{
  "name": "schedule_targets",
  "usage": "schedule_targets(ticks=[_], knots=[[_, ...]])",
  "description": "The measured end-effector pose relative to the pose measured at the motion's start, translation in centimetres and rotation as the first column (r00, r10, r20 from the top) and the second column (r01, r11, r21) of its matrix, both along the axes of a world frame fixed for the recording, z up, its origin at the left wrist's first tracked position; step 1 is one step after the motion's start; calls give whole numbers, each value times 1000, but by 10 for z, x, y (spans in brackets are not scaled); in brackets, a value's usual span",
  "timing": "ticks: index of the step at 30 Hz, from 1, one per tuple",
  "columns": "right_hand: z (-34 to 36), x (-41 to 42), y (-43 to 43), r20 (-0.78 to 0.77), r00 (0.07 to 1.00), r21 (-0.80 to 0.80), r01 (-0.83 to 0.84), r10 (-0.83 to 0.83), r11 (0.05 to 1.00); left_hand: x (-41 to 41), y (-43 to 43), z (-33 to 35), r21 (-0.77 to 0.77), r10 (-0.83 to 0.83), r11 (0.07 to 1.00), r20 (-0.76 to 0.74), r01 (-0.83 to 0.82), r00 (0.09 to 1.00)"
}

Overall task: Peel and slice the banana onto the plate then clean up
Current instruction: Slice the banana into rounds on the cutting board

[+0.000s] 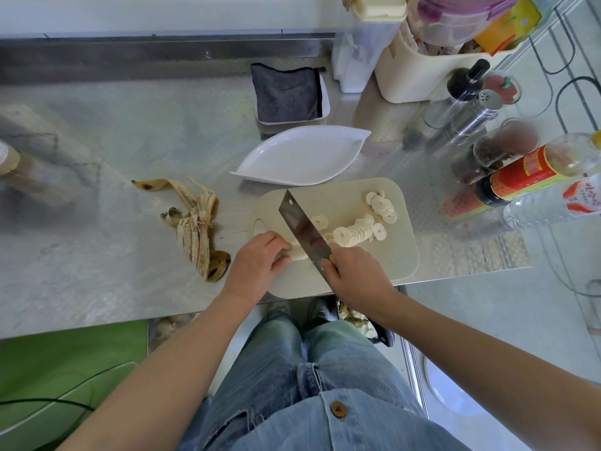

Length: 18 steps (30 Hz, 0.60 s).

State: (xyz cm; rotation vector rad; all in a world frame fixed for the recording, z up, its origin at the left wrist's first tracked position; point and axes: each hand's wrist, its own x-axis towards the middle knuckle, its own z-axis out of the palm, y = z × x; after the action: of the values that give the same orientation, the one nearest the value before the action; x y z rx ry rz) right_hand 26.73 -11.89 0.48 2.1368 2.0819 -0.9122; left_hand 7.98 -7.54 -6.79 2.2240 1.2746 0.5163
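On a pale cutting board lie several round banana slices, some fanned in a row, others grouped at the board's far right. My left hand holds the short remaining banana piece down on the board. My right hand grips the handle of a cleaver, whose blade stands on the board just right of that piece. A white leaf-shaped plate sits bare behind the board. The banana peel lies on the steel counter to the left.
A grey cloth lies in a white tray behind the plate. Bottles, spice jars and shakers crowd the right side, with a cream bin of containers at the back. A bin with peels stands below the counter edge.
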Motion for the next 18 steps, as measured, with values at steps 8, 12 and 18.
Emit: schedule_targets(ticks=[8,12,18], knots=[[-12,-11,2,17,1000,-25,0,0,1000,2,0,3,2,-4,1000,2,4,1000],[-18,-15,3,24,1000,-39,0,1,999,2,0,4,-2,-8,1000,-8,8,1000],[-13,-6,3,-14,1000,1,23,-23,1000,2,0,5,-4,2,1000,-1,-2,1000]])
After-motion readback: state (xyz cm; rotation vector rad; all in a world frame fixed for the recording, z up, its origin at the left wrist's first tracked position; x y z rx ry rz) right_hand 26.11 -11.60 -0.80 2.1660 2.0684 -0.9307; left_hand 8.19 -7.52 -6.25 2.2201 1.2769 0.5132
